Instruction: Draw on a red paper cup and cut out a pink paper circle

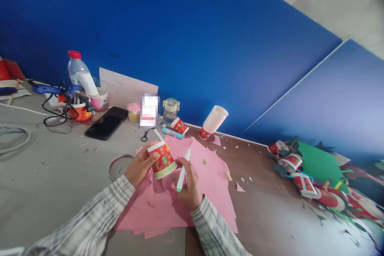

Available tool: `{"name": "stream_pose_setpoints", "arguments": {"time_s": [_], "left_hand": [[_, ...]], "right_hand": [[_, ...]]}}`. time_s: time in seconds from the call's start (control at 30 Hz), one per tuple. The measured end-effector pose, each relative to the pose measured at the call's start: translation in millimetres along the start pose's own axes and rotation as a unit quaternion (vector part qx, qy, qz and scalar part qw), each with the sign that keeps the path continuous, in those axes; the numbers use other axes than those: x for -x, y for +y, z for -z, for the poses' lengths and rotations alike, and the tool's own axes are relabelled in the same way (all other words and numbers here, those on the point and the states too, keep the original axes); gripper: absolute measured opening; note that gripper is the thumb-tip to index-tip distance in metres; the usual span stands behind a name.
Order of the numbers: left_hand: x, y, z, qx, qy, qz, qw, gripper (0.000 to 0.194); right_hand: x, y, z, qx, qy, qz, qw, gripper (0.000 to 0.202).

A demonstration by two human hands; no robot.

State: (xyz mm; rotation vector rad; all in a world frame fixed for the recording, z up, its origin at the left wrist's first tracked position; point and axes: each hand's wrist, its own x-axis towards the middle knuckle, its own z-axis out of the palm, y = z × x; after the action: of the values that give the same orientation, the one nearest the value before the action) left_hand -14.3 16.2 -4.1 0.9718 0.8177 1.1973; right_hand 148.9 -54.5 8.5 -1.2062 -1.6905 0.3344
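Looking down at a messy desk [72,184], grey on the left and brown on the right. Nearest in, seeing plaid sleeves [96,212] and a stack of ragged-edged pink paper [214,194]. Over that paper, holding a red paper cup [162,160] in the left hand [142,166], clasped between thumb and fingers. Tilted, wide end down, with a yellow-green band near the rim (drawn or printed, can't tell). Gripping a white marker [183,170] with a green end in the right hand [192,186], fingers closed around it just beside the cup; can't tell if touching. Further out, spotting black-handled scissors [144,138] and a black smartphone [107,123] to the left, plus a jumble of red paper cups [306,184] and green paper [321,164] off to the right. Past the pink paper, got a blue glue stick [173,133], a leaning stack of white paper cups [215,120] and a lidded glass jar [171,110]. Also noticing a red-capped plastic bottle [77,67] back left. Behind everything, ending at a blue partition [180,40].
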Motion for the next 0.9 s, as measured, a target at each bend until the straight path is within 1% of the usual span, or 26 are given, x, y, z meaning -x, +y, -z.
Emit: {"name": "stream_pose_setpoints", "arguments": {"time_s": [0.07, 0.13, 0.2, 0.4, 0.53, 0.6, 0.67, 0.77, 0.83, 0.9], "left_hand": [[1.4, 1.2, -1.7, 0.023, -0.008, 0.015, 1.000, 0.067], [2.6, 2.3, -2.3, 0.035, -0.002, 0.038, 0.999, 0.067], [3.1, 2.0, -2.0, 0.042, 0.003, 0.057, 0.998, 0.067], [2.1, -0.2, -2.1, 0.092, 0.019, 0.071, 0.993, 0.066], [1.9, 5.5, -4.6, 0.109, 0.025, 0.073, 0.991, 0.066], [1.1, 7.5, -4.7, 0.105, 0.035, 0.070, 0.991, 0.067], [-0.7, 6.8, -3.5, 0.088, 0.059, 0.059, 0.993, 0.068], [-3.8, 2.9, -0.3, 0.047, 0.097, 0.030, 0.994, 0.068], [-4.8, 1.5, 1.3, 0.026, 0.102, 0.010, 0.994, 0.067], [-4.5, 2.6, 2.1, 0.007, 0.097, -0.012, 0.995, 0.065]], "right_hand": [[0.3, -0.3, 2.4, -0.001, 0.040, 0.001, 0.999, 0.042], [1.1, -1.6, 5.8, -0.014, 0.090, 0.002, 0.996, 0.038], [2.8, -3.8, 8.3, -0.034, 0.119, 0.006, 0.992, 0.036], [4.5, -5.7, 6.6, -0.049, 0.110, 0.013, 0.993, 0.029], [1.6, 0.8, 3.4, -0.038, 0.130, -0.012, 0.991, 0.029], [0.4, 4.3, 2.9, -0.032, 0.132, -0.024, 0.990, 0.028], [-1.3, 7.9, 4.1, -0.025, 0.138, -0.034, 0.990, 0.027], [-6.4, 14.7, 11.0, -0.015, 0.177, -0.044, 0.983, 0.026], [-10.6, 19.3, 18.4, -0.012, 0.212, -0.050, 0.976, 0.025], [-14.0, 22.2, 25.5, -0.021, 0.233, -0.055, 0.971, 0.025]]}}
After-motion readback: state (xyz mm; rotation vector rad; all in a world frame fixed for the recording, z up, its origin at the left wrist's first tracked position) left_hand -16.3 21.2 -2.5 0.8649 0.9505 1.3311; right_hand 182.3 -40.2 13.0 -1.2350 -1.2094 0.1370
